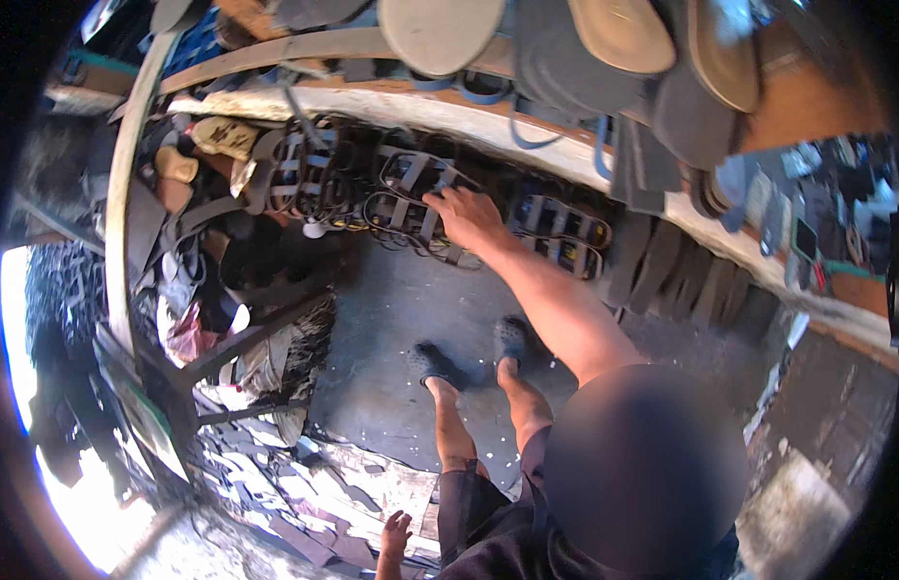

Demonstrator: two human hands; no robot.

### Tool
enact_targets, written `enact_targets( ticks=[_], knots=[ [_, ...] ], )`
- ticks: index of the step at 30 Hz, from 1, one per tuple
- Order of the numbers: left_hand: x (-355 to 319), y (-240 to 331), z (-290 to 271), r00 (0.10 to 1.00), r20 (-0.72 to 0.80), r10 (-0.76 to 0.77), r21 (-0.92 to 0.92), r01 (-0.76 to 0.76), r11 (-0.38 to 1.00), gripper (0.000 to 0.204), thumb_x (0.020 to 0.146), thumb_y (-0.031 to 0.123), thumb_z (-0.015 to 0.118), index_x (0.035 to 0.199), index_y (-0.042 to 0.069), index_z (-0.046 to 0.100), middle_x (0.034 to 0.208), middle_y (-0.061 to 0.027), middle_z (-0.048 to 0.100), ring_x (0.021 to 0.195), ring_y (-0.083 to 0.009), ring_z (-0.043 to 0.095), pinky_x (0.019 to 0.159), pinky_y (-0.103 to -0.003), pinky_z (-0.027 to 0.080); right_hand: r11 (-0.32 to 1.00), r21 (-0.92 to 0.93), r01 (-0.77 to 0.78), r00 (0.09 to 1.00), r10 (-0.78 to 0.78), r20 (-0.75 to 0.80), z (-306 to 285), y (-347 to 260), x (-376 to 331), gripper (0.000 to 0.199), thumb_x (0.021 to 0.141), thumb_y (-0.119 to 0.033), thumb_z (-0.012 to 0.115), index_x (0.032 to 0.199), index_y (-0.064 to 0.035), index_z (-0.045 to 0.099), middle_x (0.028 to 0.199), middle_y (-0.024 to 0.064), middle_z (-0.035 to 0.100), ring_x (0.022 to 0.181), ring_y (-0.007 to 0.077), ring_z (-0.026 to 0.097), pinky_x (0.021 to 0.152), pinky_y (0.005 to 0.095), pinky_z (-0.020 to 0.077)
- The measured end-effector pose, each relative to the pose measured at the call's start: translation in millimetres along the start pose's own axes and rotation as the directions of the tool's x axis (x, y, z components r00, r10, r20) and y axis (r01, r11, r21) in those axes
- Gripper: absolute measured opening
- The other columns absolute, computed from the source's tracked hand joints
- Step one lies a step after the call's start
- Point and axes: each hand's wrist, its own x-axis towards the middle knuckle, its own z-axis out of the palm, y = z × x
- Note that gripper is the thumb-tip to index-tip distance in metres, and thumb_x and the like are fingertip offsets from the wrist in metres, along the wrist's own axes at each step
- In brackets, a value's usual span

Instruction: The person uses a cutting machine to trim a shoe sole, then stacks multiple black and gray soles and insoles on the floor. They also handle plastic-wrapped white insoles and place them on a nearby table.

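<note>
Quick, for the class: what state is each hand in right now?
Left hand: open, holding nothing.
Right hand: not in view.
Another person's hand: palm down on the strapped sandals on the rack.

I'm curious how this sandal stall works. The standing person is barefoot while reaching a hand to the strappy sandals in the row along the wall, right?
Not quite. The standing person is not barefoot but wears dark shoes, as the head view shows. The rest holds: that person's hand reaches to the grey strappy sandals in the row along the wall.
</note>
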Motion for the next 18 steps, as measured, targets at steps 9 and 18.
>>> enact_targets(
  ticks=[9,18],
  knots=[
    [27.6,-19.2,-39.5,0.993,0.119,0.002,0.108,-0.015,0.994,0.059,0.098,0.030,0.068,0.148,0.006,0.047,0.129,-0.0108,0.065,0.119,-0.0221,0.059,0.094,-0.044,0.050,0.618,0.223,-0.754,0.575,0.785,-0.229,65.6,90.7,-167.8,0.049,0.095,-0.018,0.058,0.142,-0.0053,0.052,0.121,0.0189,0.068,0.107,0.0367,0.067,0.089,0.0491,0.0554],
    [55.7,60.5,-99.7,0.994,0.093,0.056,0.387,-0.088,0.918,0.055,0.097,0.029,0.068,0.145,0.008,0.050,0.129,-0.0099,0.065,0.118,-0.0211,0.059,0.095,-0.044,0.051,0.715,0.346,-0.608,0.567,0.696,-0.442,94.2,131.0,-197.0,0.056,0.096,-0.029,0.064,0.145,-0.0086,0.048,0.125,0.0203,0.065,0.109,0.0381,0.065,0.091,0.0500,0.0534]
  ],
)
